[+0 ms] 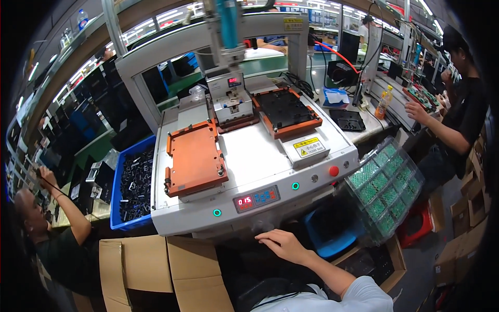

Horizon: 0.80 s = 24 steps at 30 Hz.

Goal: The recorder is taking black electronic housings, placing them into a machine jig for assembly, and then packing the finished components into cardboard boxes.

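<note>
My right hand (283,244) reaches in from the lower right in a white sleeve and lies flat, fingers apart and holding nothing, just below the front edge of a white benchtop machine (249,156). It is nearest the machine's small red-digit display (256,198) and the left green button (217,212). On the machine's deck, an orange fixture plate (195,158) lies at the left. A second orange fixture (288,112) holding a black part sits at the back right. Between them hangs the machine's tool head (228,99). My left hand is out of view.
A blue bin of black parts (132,187) stands left of the machine, with open cardboard boxes (156,270) in front. Stacked clear trays of green circuit boards (387,187) lean at the right. A red button (333,170) sits front right. Co-workers work at the far left (57,234) and right (457,119).
</note>
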Each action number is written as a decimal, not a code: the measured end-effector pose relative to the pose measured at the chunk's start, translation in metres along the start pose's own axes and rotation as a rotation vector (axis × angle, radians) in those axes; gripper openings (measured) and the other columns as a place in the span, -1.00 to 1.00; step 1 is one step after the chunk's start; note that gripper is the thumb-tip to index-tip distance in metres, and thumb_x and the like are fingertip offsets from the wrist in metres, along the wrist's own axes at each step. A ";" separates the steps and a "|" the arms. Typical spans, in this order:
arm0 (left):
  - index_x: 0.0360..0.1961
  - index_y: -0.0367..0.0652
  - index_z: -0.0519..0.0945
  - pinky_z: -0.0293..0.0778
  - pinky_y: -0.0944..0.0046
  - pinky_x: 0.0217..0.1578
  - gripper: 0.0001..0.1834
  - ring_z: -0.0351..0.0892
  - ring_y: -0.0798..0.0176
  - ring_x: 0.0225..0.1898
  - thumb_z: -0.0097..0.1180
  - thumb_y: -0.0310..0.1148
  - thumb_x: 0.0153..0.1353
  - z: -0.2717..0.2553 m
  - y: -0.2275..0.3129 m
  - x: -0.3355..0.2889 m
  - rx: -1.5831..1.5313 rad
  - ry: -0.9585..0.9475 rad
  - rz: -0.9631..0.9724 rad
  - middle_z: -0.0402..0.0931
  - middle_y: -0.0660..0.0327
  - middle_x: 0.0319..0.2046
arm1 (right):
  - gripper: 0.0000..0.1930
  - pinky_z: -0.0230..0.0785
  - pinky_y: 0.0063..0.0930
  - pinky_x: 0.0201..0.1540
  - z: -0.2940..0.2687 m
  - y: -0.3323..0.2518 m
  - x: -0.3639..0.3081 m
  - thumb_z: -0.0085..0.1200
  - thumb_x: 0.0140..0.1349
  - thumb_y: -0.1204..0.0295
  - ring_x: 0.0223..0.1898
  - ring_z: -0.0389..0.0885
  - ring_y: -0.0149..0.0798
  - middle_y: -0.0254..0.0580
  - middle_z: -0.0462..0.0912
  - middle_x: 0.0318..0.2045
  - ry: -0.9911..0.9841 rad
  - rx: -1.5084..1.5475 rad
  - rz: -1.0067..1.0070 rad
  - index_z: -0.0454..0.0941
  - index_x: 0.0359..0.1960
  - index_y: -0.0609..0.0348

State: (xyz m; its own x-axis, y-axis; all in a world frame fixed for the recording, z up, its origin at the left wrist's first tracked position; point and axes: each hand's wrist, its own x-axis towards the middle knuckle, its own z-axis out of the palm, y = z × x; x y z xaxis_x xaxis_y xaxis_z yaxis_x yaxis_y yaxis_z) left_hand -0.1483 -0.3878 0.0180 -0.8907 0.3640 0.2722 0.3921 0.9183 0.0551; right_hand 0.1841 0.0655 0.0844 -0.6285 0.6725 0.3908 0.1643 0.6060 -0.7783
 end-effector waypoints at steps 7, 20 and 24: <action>-0.13 -0.31 0.55 0.46 0.09 -0.16 -0.63 0.54 -0.10 -0.21 0.12 -0.18 0.26 -0.178 0.149 -0.001 -0.196 0.425 -0.090 0.57 -0.07 -0.26 | -0.79 0.48 -0.46 -0.15 0.022 -0.006 -0.002 0.08 0.23 0.47 -0.24 0.65 -0.24 -0.17 0.68 -0.29 -0.068 0.137 0.051 0.60 -0.11 0.18; 0.03 -0.35 0.34 0.27 0.28 0.08 -0.56 0.40 0.20 0.03 0.17 -0.44 0.15 -0.164 0.305 0.034 -1.425 -0.419 0.298 0.40 0.02 -0.01 | -0.45 0.35 -0.58 -0.12 -0.028 -0.047 -0.007 0.14 0.17 0.49 -0.19 0.50 -0.47 -0.28 0.50 -0.08 -0.111 0.927 0.388 0.26 0.21 0.24; 0.01 -0.21 0.33 0.30 0.43 -0.08 -0.67 0.41 0.48 -0.15 0.08 -0.41 0.26 -0.137 0.381 0.050 -1.479 -0.968 0.345 0.46 0.29 -0.18 | -0.74 0.11 -0.75 -0.39 -0.044 -0.037 -0.025 0.04 0.28 0.44 -0.43 0.26 -0.67 -0.57 0.37 -0.46 0.302 0.678 0.518 0.44 -0.02 0.20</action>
State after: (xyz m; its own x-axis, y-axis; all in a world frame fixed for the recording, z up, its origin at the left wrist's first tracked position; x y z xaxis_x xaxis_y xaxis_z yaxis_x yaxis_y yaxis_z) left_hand -0.0121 -0.0409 0.1842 -0.3249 0.9389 -0.1137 -0.0542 0.1015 0.9934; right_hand 0.2271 0.0448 0.1246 -0.3584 0.9321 -0.0515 -0.1715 -0.1200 -0.9778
